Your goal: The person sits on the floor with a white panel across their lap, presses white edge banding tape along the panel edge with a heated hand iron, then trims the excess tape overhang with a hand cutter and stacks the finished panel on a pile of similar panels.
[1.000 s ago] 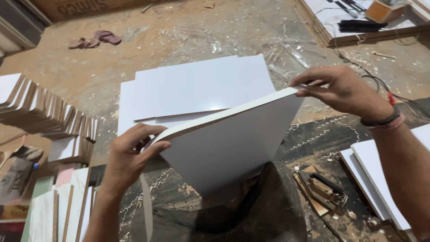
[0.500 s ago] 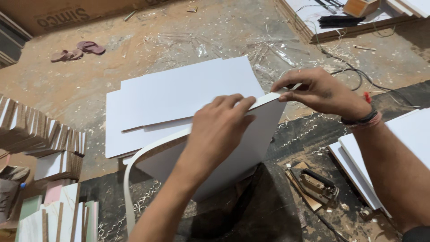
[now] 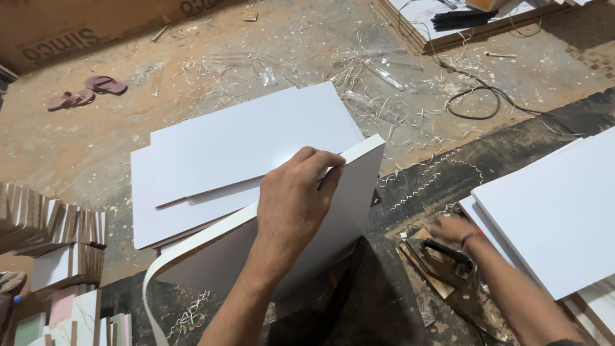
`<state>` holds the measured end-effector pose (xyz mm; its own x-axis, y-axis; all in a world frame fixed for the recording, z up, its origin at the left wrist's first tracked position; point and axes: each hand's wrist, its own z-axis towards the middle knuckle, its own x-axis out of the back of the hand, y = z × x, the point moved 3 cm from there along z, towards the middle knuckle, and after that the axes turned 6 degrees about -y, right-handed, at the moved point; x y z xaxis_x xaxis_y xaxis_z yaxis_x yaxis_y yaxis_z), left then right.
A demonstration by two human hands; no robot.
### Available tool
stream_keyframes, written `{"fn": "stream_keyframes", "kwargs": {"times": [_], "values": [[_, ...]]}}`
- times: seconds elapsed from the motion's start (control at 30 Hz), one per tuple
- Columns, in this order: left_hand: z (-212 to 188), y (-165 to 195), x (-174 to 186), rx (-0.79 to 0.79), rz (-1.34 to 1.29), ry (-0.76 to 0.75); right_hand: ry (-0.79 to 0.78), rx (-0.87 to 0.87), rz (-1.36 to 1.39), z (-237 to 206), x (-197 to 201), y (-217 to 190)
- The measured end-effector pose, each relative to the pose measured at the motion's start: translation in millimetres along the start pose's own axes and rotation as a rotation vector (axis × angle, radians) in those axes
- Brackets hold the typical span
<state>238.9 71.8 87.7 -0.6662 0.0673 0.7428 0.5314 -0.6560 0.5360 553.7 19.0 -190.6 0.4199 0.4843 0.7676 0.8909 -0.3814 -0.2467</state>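
The right hand (image 3: pixel 456 229) is blurred, so I cannot tell whether its fingers close on anything; it sits just beside the dark clothes iron (image 3: pixel 442 259) by the stacked white sheets (image 3: pixel 551 211). The left hand (image 3: pixel 293 198) lies flat, fingers curled over the top edge of the tilted white laminated panel (image 3: pixel 346 211), holding it. A loose white edge strip (image 3: pixel 154 282) curves off the panel's lower end. 2 flat white boards (image 3: pixel 237 147) lie behind on the sawdust-strewn floor (image 3: pixel 192 77).
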Motion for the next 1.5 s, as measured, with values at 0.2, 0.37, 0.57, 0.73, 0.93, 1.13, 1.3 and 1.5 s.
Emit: {"fn": "stream_keyframes", "kwargs": {"times": [0.2,0.37,0.57,0.73,0.93,1.13,1.3,1.5], "values": [[7.9,1.6,-5.7,-0.038,0.029,0.051,-0.001,-0.188,-0.03,-21.7,-57.9,17.6],[9.2,-2.6,-6.3,0.002,-0.003,-0.001,-0.016,-0.216,-0.044,-21.1,-57.6,16.6],[6.0,-1.1,-11.4,-0.057,0.026,0.037,-0.057,-0.197,0.293,-21.4,-40.9,29.6],[3.7,-5.5,-16.9,-0.079,-0.011,0.025,0.302,0.199,0.486,-59.6,55.8,24.7],[1.2,-1.9,-18.6,-0.092,-0.004,0.039,0.637,0.433,0.488,-165.7,204.9,-38.1],[0.7,0.5,-16.4,-0.094,-0.006,0.041,0.523,0.612,0.212,-177.1,277.0,-140.0],[2.1,-3.3,-17.0,-0.097,-0.034,0.053,0.559,0.506,-0.069,-171.4,275.3,-180.4],[-22.1,-18.3,16.9,-0.045,0.022,0.053,0.562,0.568,-0.166,-178.8,268.1,-222.3]]}}
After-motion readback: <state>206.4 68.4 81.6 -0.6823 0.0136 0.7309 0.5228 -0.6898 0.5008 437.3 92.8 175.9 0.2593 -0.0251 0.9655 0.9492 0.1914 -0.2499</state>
